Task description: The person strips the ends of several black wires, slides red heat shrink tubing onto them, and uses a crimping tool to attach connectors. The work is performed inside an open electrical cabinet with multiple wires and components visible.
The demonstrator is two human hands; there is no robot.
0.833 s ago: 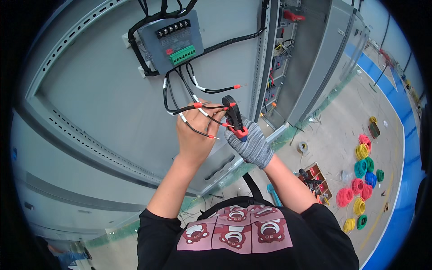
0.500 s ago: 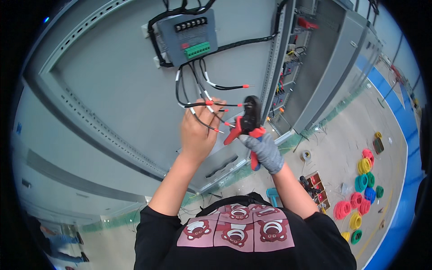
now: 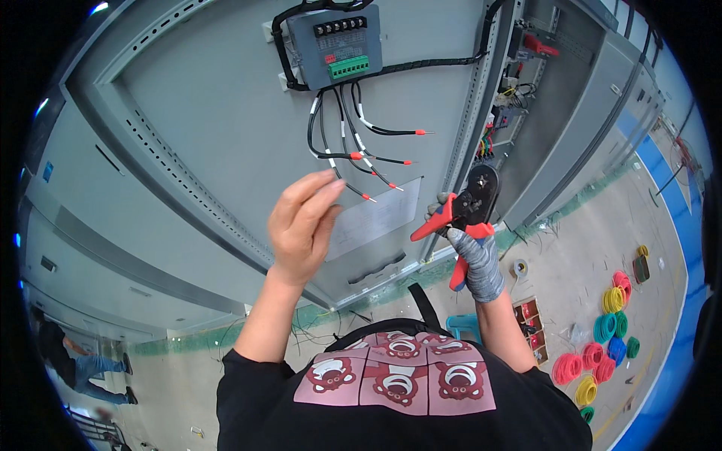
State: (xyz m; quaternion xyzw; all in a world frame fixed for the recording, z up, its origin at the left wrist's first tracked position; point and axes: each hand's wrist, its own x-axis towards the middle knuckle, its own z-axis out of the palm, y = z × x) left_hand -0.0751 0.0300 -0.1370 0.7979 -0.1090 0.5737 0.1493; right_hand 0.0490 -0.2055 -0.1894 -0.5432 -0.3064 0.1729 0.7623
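My left hand [image 3: 301, 229] is bare, raised and empty, its fingers loosely bent and apart, just left of the wire ends. Several black wires [image 3: 329, 155] with white sleeves and red ferrules [image 3: 356, 155] hang from below a grey terminal module [image 3: 336, 46] on the cabinet door. My right hand [image 3: 481, 264], in a grey glove, is closed around crimping pliers [image 3: 475, 203] with red handles and a black head. The pliers are tilted upward, away from the wires. The green connector [image 3: 348, 68] sits on the module's lower edge.
A printed sheet [image 3: 376, 218] is on the door [image 3: 421, 105] below the wires. At right stands an open cabinet bay [image 3: 553, 113] with wired components. Coloured wire coils [image 3: 604, 328], a compartment box [image 3: 532, 331], a tape roll [image 3: 520, 267] and a blue stool [image 3: 463, 325] are on the floor. A person [image 3: 83, 364] is at far left.
My left hand has come off the wires and moved left and down. The pliers have moved right, away from the wire ends, still in my right hand. The view has shifted slightly.
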